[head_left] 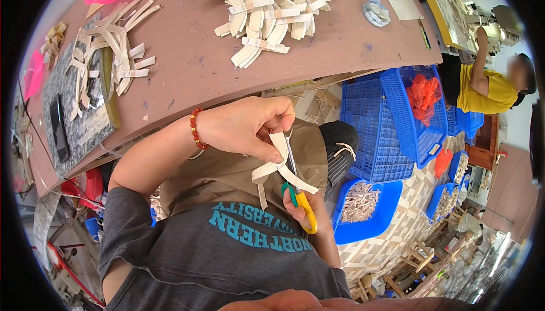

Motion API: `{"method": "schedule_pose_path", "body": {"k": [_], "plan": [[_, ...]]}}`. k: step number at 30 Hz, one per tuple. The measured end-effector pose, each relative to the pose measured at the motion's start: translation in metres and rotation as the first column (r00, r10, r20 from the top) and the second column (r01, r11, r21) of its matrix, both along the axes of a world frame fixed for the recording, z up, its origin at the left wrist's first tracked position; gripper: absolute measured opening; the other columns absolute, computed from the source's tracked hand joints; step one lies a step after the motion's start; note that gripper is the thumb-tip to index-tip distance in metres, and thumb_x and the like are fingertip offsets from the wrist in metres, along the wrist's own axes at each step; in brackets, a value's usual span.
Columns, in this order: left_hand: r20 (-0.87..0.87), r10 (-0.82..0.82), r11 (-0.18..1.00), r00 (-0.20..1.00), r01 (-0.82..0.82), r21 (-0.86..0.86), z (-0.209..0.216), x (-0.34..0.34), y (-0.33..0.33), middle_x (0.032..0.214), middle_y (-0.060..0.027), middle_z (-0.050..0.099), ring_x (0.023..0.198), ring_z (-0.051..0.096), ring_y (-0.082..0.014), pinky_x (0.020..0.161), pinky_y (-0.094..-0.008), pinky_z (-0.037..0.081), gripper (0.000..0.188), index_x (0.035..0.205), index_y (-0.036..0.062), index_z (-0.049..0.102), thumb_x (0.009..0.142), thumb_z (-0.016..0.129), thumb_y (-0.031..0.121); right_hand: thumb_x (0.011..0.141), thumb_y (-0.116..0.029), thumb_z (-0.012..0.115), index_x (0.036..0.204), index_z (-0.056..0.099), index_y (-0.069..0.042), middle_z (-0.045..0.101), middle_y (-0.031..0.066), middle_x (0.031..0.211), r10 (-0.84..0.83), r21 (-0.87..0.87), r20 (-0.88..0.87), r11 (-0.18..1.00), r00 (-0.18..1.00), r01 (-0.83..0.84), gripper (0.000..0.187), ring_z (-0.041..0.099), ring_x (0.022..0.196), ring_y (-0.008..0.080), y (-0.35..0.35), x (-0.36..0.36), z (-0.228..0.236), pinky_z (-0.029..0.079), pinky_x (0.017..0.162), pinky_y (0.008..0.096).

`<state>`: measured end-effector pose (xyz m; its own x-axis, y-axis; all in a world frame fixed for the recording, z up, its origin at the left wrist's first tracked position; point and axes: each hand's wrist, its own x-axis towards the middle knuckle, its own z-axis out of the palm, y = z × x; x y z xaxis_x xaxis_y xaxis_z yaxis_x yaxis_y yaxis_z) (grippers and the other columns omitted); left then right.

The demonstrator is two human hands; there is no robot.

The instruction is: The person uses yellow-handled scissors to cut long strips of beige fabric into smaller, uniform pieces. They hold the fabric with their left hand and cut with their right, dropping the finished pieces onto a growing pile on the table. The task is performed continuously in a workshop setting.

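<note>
My left hand (250, 128), with a red bead bracelet at the wrist, pinches a cream branched strap piece (272, 167) between thumb and fingers over my lap. Several narrow arms of the piece hang down and outward. My right hand (319, 215) grips a pair of scissors (307, 213) with yellow and green handles. Their blades point up and lie close against the strap piece, partly behind it; I cannot tell how far apart they are. A brown cloth (187, 183) covers my lap below the hands.
On the brown table (187, 72) lie a large heap of cream straps (267, 13), a smaller bunch (116, 41) and a black phone (59, 128) on a stone slab. Blue baskets (374, 135) and a blue tub (392, 200) of cream pieces stand at right. A person (479, 86) works beyond.
</note>
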<state>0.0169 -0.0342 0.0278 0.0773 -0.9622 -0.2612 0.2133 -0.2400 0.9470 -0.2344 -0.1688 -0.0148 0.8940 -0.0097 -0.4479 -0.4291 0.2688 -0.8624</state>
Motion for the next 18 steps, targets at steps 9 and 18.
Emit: {"method": "schedule_pose_path", "body": {"k": [9, 18], "plan": [[-0.034, 0.215, 0.976, 0.976, -0.214, 0.030, 0.033, 0.010, 0.035, 0.089, -0.0046, 0.061, 0.082, 0.058, -0.0075, 0.068, -0.0212, 0.047, 0.043, 0.103, 0.0074, 0.038, 0.075, 0.070, -0.003, 0.077, -0.061, 0.060, 0.100, 0.049, 0.001, 0.047, 0.0017, 0.076, -0.038, -0.079, -0.035, 0.996, 0.999, 0.035, 0.068, 0.043, 0.066, 0.0074, 0.004, 0.012, 0.006, 0.034, 0.056, 0.0201], [0.327, 0.649, 0.751, 0.687, -0.646, -0.134, 0.115, 0.065, 0.155, 0.079, 0.0006, 0.060, 0.067, 0.058, -0.0056, 0.059, -0.0183, 0.047, 0.040, 0.106, 0.0076, 0.044, 0.074, 0.064, -0.005, 0.082, -0.026, 0.059, 0.092, 0.052, -0.003, 0.052, 0.0023, 0.079, 0.028, -0.107, 0.098, 0.994, 0.995, -0.017, 0.026, 0.049, 0.071, 0.0100, -0.003, 0.012, -0.026, 0.042, 0.066, 0.0238]]}}
